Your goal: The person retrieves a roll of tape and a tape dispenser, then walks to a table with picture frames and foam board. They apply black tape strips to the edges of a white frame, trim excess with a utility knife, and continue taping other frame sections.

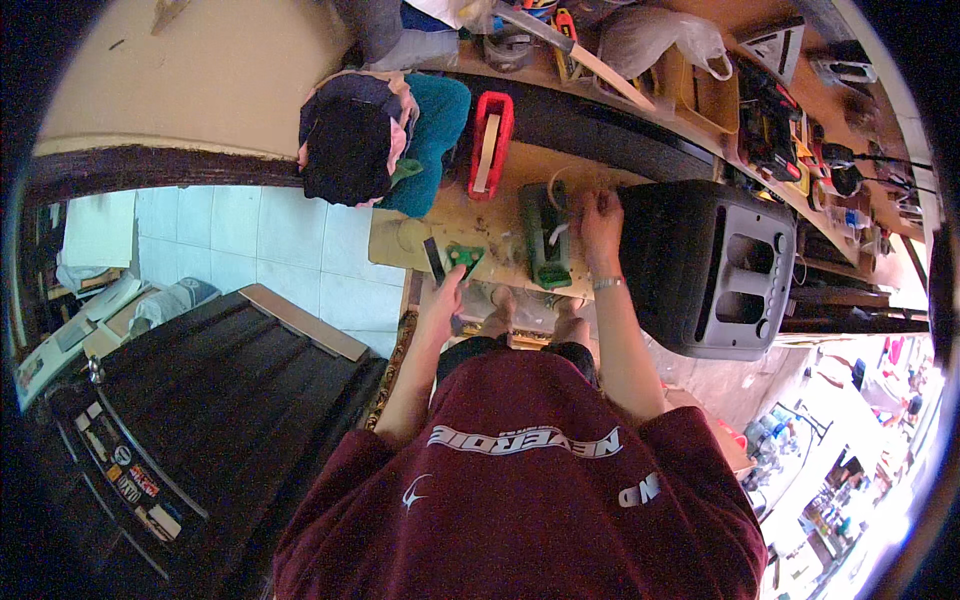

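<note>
My left hand (446, 297) is closed around a small green tool with a black bar (462, 257), near the front edge of the wooden bench (395, 240). The tool's exact kind is unclear. My right hand (601, 222), with a metal band on the wrist, has its fingers drawn together just right of a dark green, box-shaped holder (545, 240). What those fingers grip, if anything, is too small to make out. A pale thin strip curls up near the holder's top. Farther back lies a red oblong frame (491, 146) with a pale bar inside.
A big black speaker-like box (745, 270) stands close to my right hand. Dark and teal cloths (440, 140) are heaped at the back left. A shelf beyond holds a handsaw (585, 62), a plastic bag (665, 42) and a tan bin (700, 92). A large black case (220, 400) sits at left.
</note>
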{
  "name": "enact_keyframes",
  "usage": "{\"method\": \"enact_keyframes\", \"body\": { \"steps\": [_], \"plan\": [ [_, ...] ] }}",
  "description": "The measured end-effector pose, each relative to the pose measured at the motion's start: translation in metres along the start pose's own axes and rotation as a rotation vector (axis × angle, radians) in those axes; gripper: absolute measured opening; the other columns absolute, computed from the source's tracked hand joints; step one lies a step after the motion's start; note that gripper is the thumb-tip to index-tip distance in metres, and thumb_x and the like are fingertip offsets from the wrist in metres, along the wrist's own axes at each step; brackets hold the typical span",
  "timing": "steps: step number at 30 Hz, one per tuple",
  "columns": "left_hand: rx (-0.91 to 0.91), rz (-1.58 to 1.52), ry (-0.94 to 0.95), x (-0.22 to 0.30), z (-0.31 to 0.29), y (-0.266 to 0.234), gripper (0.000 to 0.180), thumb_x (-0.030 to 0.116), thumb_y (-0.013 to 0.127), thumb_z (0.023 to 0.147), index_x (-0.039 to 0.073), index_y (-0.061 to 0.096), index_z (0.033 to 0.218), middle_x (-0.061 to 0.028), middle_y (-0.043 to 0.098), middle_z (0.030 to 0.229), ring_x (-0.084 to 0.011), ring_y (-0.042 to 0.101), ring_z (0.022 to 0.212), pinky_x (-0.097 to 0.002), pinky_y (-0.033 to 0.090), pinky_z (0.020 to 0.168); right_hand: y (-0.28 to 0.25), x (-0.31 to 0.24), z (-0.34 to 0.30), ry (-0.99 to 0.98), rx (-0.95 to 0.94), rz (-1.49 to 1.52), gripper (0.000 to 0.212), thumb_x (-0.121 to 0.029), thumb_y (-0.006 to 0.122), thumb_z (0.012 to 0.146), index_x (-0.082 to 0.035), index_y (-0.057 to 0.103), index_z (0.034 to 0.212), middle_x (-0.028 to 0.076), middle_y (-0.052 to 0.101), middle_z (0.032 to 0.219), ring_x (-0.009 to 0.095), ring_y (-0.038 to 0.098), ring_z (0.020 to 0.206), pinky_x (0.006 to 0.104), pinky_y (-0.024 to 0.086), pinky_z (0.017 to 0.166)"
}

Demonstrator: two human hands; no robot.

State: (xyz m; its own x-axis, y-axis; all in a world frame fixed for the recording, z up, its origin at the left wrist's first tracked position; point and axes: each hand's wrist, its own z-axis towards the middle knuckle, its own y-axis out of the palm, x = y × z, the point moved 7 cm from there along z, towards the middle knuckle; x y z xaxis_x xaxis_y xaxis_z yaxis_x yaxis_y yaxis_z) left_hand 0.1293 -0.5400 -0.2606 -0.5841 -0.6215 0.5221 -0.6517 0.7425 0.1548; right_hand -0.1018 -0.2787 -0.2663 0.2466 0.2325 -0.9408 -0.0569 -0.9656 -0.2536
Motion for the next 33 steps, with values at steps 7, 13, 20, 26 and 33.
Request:
{"method": "enact_keyframes", "body": {
  "steps": [7,13,20,26,33],
  "plan": [
    [0.087,0.155,0.121,0.012,-0.010,-0.031,0.034,0.038,0.080,0.089,0.008,0.063,0.090,0.0065,0.043,0.057,-0.0064,0.037,0.046,-0.0269,0.028,0.044,-0.001,0.025,0.024,0.231,0.030,0.401,0.036,-0.031,0.056,0.107,0.000,0.059,0.126,0.013,0.069,0.109,0.019,0.068,0.090,0.0316,0.057,0.073],
    [0.044,0.135,0.060,0.014,-0.024,-0.052,0.028,0.032,0.076,0.093,0.008,0.063,0.088,0.0076,0.040,0.057,-0.0054,0.035,0.046,-0.0263,0.025,0.043,-0.054,0.046,-0.158,-0.126,0.025,-0.102,0.079,-0.036,0.080,0.090,0.001,0.039,0.147,0.021,0.058,0.132,0.033,0.059,0.121,0.0413,0.042,0.110],
    [-0.151,1.124,0.467,0.084,-0.053,-0.008,0.038,0.037,0.079,0.087,0.002,0.065,0.088,-0.0085,0.062,0.072,-0.0300,0.064,0.072,-0.0437,0.050,0.067,-0.013,0.099,-0.171,-0.109,-0.086,-0.501,0.106,-0.033,0.098,0.063,0.000,0.039,0.145,0.022,0.057,0.129,0.038,0.057,0.121,0.0464,0.048,0.104],
    [-0.483,1.795,0.818,0.134,-0.145,0.101,0.046,0.043,0.083,0.078,0.004,0.068,0.098,-0.0140,0.068,0.092,-0.0379,0.068,0.087,-0.0481,0.053,0.074,0.005,0.133,-0.162,-0.209,0.152,-0.426,0.087,-0.029,0.091,0.068,-0.005,0.046,0.139,0.024,0.059,0.122,0.045,0.058,0.118,0.0497,0.050,0.098],
    [-0.896,1.642,0.969,0.143,-0.242,0.203,0.049,0.040,0.092,0.067,0.003,0.067,0.090,-0.0105,0.065,0.085,-0.0337,0.067,0.072,-0.0413,0.054,0.064,-0.060,0.067,-0.199,0.015,-0.183,-0.414,0.078,-0.031,0.086,0.073,-0.004,0.046,0.134,0.023,0.060,0.124,0.045,0.062,0.114,0.0504,0.053,0.094]
  ]
}}
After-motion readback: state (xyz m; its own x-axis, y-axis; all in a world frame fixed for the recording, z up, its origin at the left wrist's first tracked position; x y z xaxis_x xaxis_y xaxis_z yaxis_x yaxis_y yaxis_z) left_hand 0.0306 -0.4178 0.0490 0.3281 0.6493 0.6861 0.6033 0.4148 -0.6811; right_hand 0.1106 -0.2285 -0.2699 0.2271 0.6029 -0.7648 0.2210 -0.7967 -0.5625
